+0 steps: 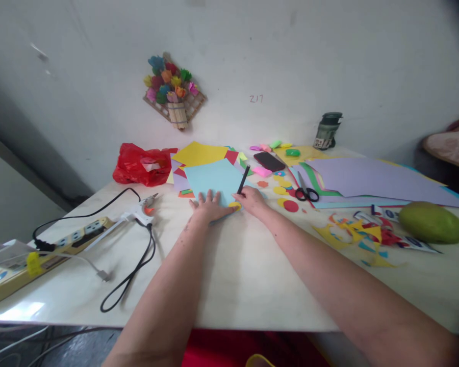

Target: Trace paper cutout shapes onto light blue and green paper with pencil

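A light blue paper sheet [214, 177] lies in the middle of the table. My left hand [207, 208] is spread flat on its lower part, with the thumb on a small yellow paper circle [234, 206] near the sheet's lower right edge. My right hand [252, 200] holds a black pen [244, 179] upright and slightly tilted, its lower end hidden by the fingers beside the yellow circle. Yellow paper [199, 154] and other coloured sheets lie behind and under the blue one. Paper circles, among them a red one [291, 206], are to the right of my right hand.
Black scissors [306, 194] and a phone [269, 161] lie right of centre. Farther right are stacked sheets [367, 176], paper scraps [344, 232] and a green fruit [431, 223]. At left are a glue gun [141, 211], a power strip [67, 244] and a red bag [139, 165].
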The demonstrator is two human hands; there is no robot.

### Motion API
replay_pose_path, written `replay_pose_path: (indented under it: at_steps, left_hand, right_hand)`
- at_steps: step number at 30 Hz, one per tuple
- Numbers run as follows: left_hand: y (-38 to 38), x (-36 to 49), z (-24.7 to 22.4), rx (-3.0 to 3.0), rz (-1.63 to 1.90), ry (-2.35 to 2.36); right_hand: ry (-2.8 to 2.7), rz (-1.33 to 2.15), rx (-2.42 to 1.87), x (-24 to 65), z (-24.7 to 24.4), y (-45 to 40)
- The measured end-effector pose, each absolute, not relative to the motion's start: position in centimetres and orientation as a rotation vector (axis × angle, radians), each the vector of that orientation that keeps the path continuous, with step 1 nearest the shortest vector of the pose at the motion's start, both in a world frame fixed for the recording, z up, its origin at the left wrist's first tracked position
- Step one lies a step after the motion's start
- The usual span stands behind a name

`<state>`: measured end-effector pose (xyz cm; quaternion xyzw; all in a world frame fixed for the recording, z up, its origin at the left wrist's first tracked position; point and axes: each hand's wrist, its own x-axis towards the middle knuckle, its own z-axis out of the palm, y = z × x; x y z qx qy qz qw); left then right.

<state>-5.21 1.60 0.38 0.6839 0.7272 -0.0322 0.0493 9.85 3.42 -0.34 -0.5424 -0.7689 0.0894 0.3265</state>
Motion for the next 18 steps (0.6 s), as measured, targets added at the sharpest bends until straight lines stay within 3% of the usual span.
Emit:
replay_pose_path:
  at_steps: [18]
  left_hand:
    - [1.45, -5.12, 0.62, 2.074, -0.105, 2.216]
  right_hand:
    - [-1.99, 0.221, -1.414, 10.04, -0.19, 3.22]
